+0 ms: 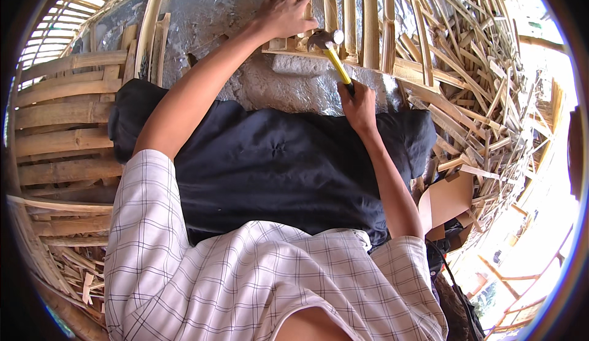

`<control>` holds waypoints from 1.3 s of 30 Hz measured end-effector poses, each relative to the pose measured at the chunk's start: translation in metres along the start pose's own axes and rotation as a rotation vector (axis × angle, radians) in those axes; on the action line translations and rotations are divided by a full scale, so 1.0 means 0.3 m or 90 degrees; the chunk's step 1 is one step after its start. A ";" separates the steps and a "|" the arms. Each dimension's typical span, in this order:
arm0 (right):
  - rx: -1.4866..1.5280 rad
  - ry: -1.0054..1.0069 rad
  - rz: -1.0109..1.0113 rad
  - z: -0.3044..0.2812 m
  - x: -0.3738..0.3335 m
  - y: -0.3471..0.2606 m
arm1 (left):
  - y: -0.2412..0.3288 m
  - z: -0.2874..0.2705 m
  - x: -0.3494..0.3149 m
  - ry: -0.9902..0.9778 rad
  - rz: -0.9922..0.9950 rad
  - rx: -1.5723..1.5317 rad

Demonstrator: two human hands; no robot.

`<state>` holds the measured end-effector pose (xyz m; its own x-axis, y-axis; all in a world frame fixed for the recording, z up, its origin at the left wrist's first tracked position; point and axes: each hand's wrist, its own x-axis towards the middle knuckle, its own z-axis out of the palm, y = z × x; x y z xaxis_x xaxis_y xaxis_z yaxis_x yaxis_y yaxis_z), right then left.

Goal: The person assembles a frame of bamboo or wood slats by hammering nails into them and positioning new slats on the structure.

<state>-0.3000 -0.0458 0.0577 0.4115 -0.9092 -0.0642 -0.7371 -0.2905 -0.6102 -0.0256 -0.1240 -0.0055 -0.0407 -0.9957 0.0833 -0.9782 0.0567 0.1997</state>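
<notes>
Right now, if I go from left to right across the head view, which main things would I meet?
Curved bamboo slats, left hand, yellow-handled hammer, right hand, heap of split bamboo pieces.

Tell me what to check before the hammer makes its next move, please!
1. Hammer held: ok, the right hand grips the dark end of its handle.
2. Left hand on the bamboo strips: ok, it lies over them.
3. Thumb well clear of the hammer head: not ok, it looks close.
4. Spot under the left palm: cannot tell, hidden.
5. Wood scraps kept away: not ok, they lie beside the strips.
</notes>
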 end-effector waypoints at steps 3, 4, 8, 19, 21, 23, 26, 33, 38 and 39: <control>-0.122 0.088 -0.046 -0.001 -0.014 -0.022 | 0.009 -0.003 -0.003 0.011 -0.004 -0.023; -0.167 0.125 -0.067 0.002 -0.015 -0.037 | 0.011 -0.004 -0.001 -0.008 -0.007 -0.001; -0.067 0.126 -0.110 -0.007 -0.014 -0.140 | 0.016 0.010 0.012 -0.037 -0.015 0.022; 0.228 0.062 0.109 -0.167 -0.114 -0.269 | 0.011 0.007 0.016 -0.049 -0.022 0.007; 0.256 0.046 0.104 -0.158 -0.129 -0.192 | 0.021 -0.005 0.008 -0.058 -0.027 -0.009; 0.334 0.034 0.121 -0.161 -0.148 -0.208 | 0.021 -0.007 0.012 -0.054 -0.018 0.014; 0.343 -0.032 0.216 -0.194 -0.174 -0.250 | 0.025 -0.015 0.009 -0.065 -0.013 0.014; 0.020 -0.003 0.043 -0.145 -0.161 -0.262 | 0.029 -0.004 0.005 -0.030 -0.010 -0.019; 0.079 0.007 0.033 -0.120 -0.168 -0.293 | 0.023 0.014 0.008 -0.038 -0.029 -0.046; 0.063 0.002 0.014 -0.115 -0.169 -0.291 | 0.019 0.022 0.008 -0.035 -0.029 -0.043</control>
<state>-0.2749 0.0154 0.1415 0.3941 -0.9160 -0.0752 -0.6894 -0.2406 -0.6833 -0.0325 -0.1265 -0.0107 -0.0088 -0.9998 0.0197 -0.9636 0.0138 0.2669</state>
